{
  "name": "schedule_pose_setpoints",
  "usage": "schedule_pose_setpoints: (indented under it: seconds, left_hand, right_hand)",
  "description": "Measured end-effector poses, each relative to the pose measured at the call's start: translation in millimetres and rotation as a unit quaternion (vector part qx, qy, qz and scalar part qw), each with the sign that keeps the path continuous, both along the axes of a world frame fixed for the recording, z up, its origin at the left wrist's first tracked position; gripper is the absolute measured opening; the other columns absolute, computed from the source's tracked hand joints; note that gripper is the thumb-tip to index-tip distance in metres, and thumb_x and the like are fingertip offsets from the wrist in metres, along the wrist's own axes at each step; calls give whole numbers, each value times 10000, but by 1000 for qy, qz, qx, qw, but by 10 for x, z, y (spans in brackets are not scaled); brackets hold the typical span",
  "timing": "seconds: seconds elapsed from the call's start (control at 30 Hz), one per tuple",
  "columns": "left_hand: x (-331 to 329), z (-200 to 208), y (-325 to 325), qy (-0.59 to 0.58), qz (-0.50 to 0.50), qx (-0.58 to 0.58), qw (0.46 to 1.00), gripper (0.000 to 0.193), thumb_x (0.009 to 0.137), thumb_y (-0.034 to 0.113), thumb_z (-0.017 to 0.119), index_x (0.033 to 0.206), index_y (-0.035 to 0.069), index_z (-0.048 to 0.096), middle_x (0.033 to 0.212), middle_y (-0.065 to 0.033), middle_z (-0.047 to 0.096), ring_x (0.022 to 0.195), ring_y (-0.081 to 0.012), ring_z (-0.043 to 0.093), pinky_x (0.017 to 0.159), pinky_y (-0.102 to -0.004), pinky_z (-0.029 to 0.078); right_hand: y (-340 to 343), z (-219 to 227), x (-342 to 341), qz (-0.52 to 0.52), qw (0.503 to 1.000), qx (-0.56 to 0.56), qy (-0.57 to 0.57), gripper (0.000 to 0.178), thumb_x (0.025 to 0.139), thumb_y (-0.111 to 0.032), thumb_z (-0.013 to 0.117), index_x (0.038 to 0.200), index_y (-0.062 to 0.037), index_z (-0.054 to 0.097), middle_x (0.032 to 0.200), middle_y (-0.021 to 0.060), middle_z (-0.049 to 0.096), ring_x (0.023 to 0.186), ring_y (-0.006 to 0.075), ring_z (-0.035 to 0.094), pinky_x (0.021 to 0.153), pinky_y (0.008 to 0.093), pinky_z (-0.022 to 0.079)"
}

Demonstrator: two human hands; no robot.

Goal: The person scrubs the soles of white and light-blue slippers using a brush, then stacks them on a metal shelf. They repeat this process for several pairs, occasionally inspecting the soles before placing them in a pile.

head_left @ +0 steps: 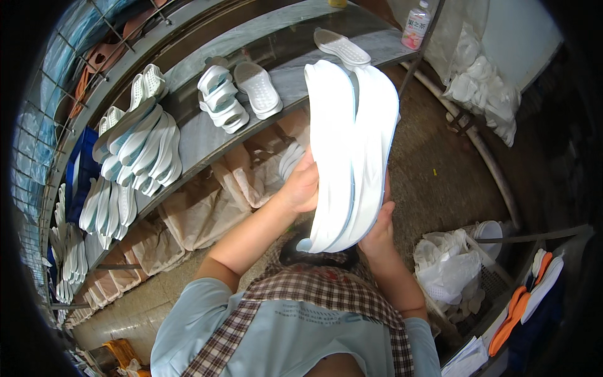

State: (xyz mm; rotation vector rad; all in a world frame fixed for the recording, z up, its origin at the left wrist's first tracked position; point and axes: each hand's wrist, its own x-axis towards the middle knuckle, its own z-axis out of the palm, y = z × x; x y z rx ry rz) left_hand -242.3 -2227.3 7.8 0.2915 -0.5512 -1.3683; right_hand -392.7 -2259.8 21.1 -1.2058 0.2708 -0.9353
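Observation:
A pair of long white shoe soles (333, 144) with thin blue edges is held up side by side in front of my chest. My left hand (304, 185) is closed on the left edge of the pair, its fingers partly hidden behind. My right hand (379, 229) grips the right edge near the lower end, with the thumb showing. Just beyond the held pair, a single white sole (342, 47) lies on the grey bench (292, 38).
Along the bench lie another sole (258, 89), a small stack of soles (223, 100) and a large overlapping pile (141, 141). A drink bottle (416, 26) stands at its far right end. At lower right are a bag-filled crate (449, 261) and orange and white soles (518, 308).

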Motion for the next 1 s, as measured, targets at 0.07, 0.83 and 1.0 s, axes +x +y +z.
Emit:
schedule_pose_setpoints:
  seconds: [0.07, 0.83, 1.0]
  left_hand:
    - [22, -29, 11, 8, -9, 2, 1000, 552, 950, 120, 488, 1427, 130, 209, 1328, -125, 444, 1157, -238, 528, 933, -380, 492]
    - [115, -188, 10, 5, -20, -19, 1000, 661, 910, 57, 536, 1454, 153, 172, 1376, -116, 403, 1197, -251, 503, 967, -408, 473]
    - [164, -148, 25, -127, 39, -16, 991, 685, 875, 156, 628, 1426, 80, 229, 1333, -104, 451, 1172, -222, 512, 964, -383, 456]
  right_hand:
    - [20, -4, 0, 3, 1000, -10, -3, 839, 906, -638, 285, 1472, -54, 81, 1481, 128, 242, 1345, 246, 299, 1094, 392, 266]
    - [25, -36, -66, 54, 995, 85, -27, 839, 815, -483, 437, 1452, -22, 146, 1410, 166, 332, 1274, 263, 389, 1059, 387, 312]
    - [-43, 5, -155, 52, 996, 73, 19, 836, 806, -321, 576, 1433, 26, 144, 1391, 168, 327, 1266, 265, 367, 1056, 397, 296]
